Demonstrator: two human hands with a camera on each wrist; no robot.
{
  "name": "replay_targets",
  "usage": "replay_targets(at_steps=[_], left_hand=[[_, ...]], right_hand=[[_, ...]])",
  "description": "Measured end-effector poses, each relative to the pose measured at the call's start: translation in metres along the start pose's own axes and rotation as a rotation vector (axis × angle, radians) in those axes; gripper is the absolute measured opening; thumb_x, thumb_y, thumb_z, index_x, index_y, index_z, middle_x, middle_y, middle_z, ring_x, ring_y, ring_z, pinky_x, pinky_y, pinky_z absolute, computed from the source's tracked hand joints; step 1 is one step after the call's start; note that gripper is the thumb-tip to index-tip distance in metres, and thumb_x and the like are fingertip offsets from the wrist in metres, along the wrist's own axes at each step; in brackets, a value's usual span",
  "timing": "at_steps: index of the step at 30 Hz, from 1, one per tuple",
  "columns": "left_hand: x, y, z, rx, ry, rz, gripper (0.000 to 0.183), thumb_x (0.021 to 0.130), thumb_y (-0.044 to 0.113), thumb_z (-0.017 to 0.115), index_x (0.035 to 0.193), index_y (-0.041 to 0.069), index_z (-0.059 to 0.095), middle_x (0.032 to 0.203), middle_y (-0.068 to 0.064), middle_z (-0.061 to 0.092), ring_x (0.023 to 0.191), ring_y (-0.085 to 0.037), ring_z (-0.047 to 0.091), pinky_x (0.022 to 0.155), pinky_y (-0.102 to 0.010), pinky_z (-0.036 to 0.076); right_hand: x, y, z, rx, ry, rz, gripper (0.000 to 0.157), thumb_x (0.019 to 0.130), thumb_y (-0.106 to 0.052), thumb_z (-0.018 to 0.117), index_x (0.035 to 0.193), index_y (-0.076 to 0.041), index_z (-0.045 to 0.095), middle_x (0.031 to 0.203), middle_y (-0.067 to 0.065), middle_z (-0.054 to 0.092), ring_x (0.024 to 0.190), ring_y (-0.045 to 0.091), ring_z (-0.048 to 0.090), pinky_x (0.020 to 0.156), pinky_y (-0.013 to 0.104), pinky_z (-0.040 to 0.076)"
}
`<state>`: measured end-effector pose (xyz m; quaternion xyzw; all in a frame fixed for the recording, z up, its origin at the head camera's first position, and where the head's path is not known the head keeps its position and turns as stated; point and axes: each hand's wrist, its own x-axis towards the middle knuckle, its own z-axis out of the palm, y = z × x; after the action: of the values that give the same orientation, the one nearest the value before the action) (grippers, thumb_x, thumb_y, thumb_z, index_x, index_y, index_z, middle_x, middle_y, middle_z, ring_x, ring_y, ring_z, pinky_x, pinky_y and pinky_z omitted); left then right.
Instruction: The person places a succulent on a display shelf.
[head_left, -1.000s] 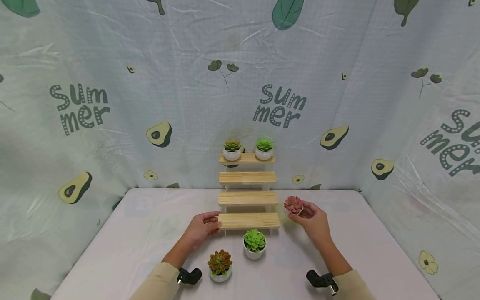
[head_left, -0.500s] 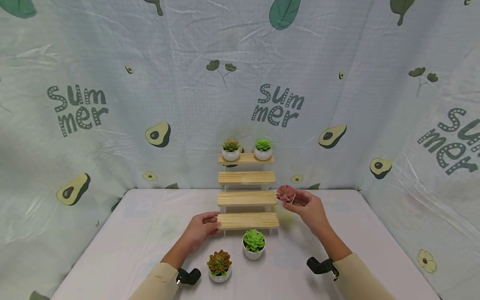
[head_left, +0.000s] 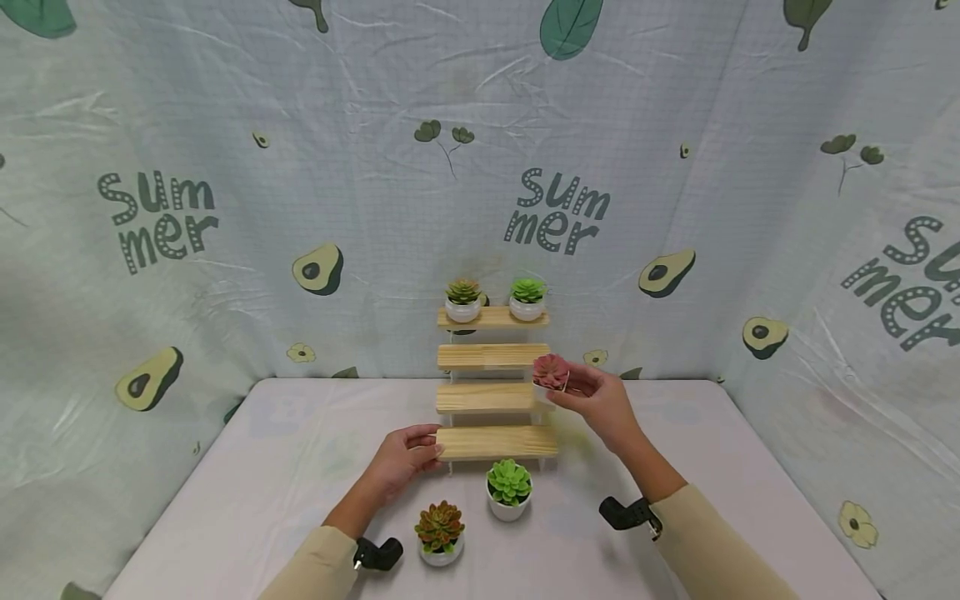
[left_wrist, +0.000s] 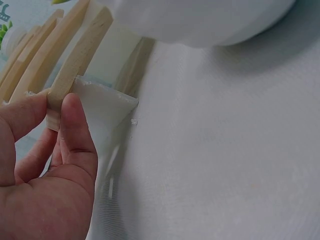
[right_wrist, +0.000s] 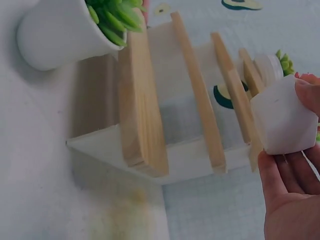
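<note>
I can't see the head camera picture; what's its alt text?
A person's right hand holds a potted pink succulent at the right side of a four-tier wooden stand; the left hand pinches the left end of its lowest shelf. Two potted succulents stand on the top shelf, a green plant and a brownish plant in front.

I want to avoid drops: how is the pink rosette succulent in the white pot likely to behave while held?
The pink rosette succulent in the white pot is probably light: the right hand alone holds it. The pot's smooth-looking wall may slip. Its leaves, spreading unsupported, look fairly stiff.
</note>
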<state>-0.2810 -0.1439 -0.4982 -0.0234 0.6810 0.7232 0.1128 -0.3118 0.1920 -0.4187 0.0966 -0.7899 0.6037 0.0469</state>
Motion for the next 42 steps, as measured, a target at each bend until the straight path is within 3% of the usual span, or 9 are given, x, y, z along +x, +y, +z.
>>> replay_targets(at_steps=[26,35,42], left_hand=[[0.003,-0.001,-0.001,-0.006,-0.013,-0.007,0.049,0.096,-0.003,0.065,0.143,-0.010,0.051,0.105,-0.009,0.061,0.085,-0.014,0.066,0.077,-0.027,0.063],[0.002,-0.001,0.000,-0.006,0.001,-0.008,0.047,0.096,-0.003,0.065,0.141,-0.010,0.053,0.104,-0.010,0.062,0.085,-0.014,0.067,0.076,-0.026,0.063],[0.001,-0.001,0.000,-0.011,-0.008,-0.004,0.048,0.096,-0.003,0.065,0.141,-0.010,0.052,0.104,-0.009,0.062,0.085,-0.015,0.066,0.076,-0.026,0.063]], right_hand=[[0.048,-0.035,0.033,0.043,-0.142,-0.009,0.066,0.085,-0.021,0.086,0.143,-0.005,0.058,0.135,0.017,0.067,0.125,0.029,0.065,0.096,0.030,0.060],[0.063,-0.039,0.052,0.098,-0.179,-0.046,0.057,0.084,-0.014,0.085,0.137,-0.006,0.064,0.131,0.016,0.070,0.119,0.025,0.069,0.092,0.026,0.060],[0.070,-0.043,0.064,0.050,-0.180,-0.050,0.053,0.084,-0.019,0.086,0.133,-0.010,0.068,0.127,0.010,0.072,0.115,0.022,0.070,0.093,0.030,0.061]])
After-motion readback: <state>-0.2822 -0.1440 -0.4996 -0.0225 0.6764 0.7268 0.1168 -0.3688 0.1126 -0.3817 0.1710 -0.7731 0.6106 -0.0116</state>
